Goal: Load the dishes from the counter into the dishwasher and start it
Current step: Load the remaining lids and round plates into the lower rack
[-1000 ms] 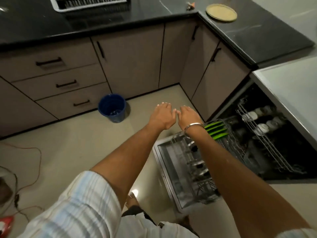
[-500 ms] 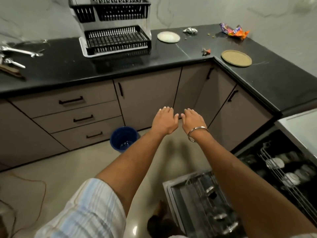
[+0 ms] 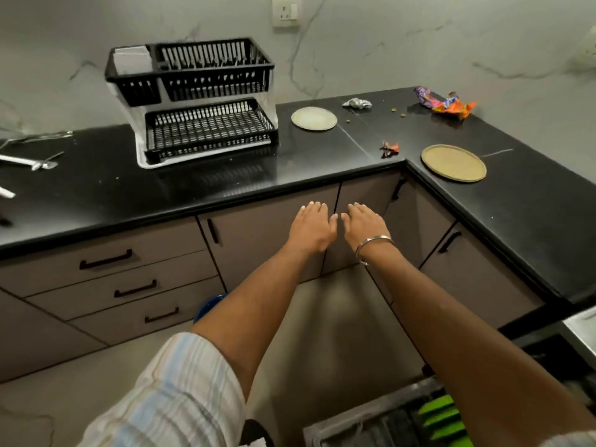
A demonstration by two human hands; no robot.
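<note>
I hold both arms stretched out in front of me, above the floor and before the cabinet doors under the black counter (image 3: 225,185). My left hand (image 3: 311,229) and my right hand (image 3: 364,225) are side by side, palms down, very close to each other but I cannot tell if the thumbs touch. The fingers of both hands are straight and relaxed, and neither hand holds anything. On my right wrist there is a metal bangle (image 3: 372,248).

The dishes are on the counter, far from my hands. A small pale plate (image 3: 313,118) lies flat just to the right of the black dish rack (image 3: 196,98), near the wall. A bigger brown plate (image 3: 453,162) lies flat on the right part of the counter, close to the inner corner. Between these two plates there is a small orange wrapper (image 3: 389,149). Far at the wall I see a crumpled piece of foil (image 3: 356,103) and a colourful snack wrapper (image 3: 446,104). At the left edge some metal utensils (image 3: 29,161) lie on the counter.

The open dishwasher (image 3: 387,421) is at the near right, under my right arm, with green parts (image 3: 443,417) in its rack.
</note>
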